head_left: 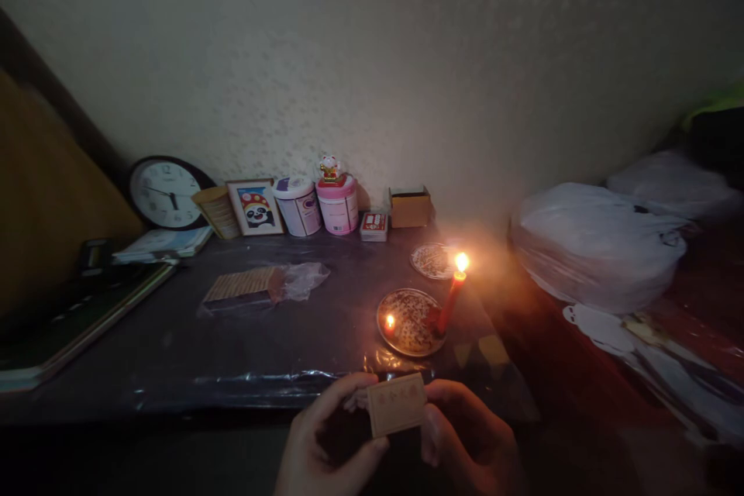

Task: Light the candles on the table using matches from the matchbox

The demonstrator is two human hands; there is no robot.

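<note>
Both my hands hold a small tan box [397, 403] with red printing at the bottom centre. My left hand [323, 442] grips its left side between thumb and fingers. My right hand [470, 438] pinches its right side. Just beyond, on the dark table [174, 349], a round patterned tin dish [410, 322] carries a leaning red candle [451, 298], lit at its tip, and a small low flame [390, 321] at the dish's left. A second round patterned lid [433, 260] lies behind the candle.
Along the wall stand a clock [167, 192], a panda picture frame [256, 206], a white tub [297, 205], a pink tub [338, 203] with a figurine, a small red box [373, 225] and a cardboard box [410, 207]. A plastic-wrapped pack [244, 287] lies mid-table. White plastic bags [598, 244] fill the right.
</note>
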